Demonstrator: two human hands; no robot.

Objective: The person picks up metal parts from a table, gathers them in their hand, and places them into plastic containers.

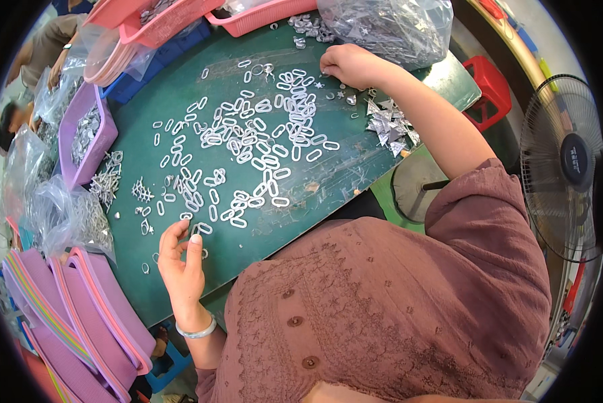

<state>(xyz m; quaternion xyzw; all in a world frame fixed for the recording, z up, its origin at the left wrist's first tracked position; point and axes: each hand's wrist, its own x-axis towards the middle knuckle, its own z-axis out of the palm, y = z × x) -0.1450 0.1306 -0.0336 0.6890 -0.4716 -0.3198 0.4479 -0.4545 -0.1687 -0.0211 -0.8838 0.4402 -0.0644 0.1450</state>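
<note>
Tabletop [342, 181] strewn with oval metal links [238, 144], a hand at either side

I have a green work surface in my feed, scuffed and scratched, palest along its bare near edge. The silvery links lie loose across its middle, many overlapping, with stragglers toward the left.

My view puts the left hand [184, 265] at the near left edge of that spread, its fingers loosely curled and thumb held apart; I cannot tell whether it grips a link. A pale bracelet [197, 332] circles the wrist. The right hand [355, 65] reaches to the far side, fingers drawn close together, and I cannot make out anything in them. Near it I see a pile of triangular pieces [390, 124] and a bulging clear bag [392, 30].

Pink baskets [268, 20] line the far edge. On the left stands a purple basket [66, 144] of metal pieces, and nearer me, lilac baskets [107, 309] lean together.

Beyond the right end I pick out a red stool [491, 94] and a black fan [573, 164]. At upper left, a co-worker's arm [58, 66] hangs near more plastic bags [26, 158].
</note>
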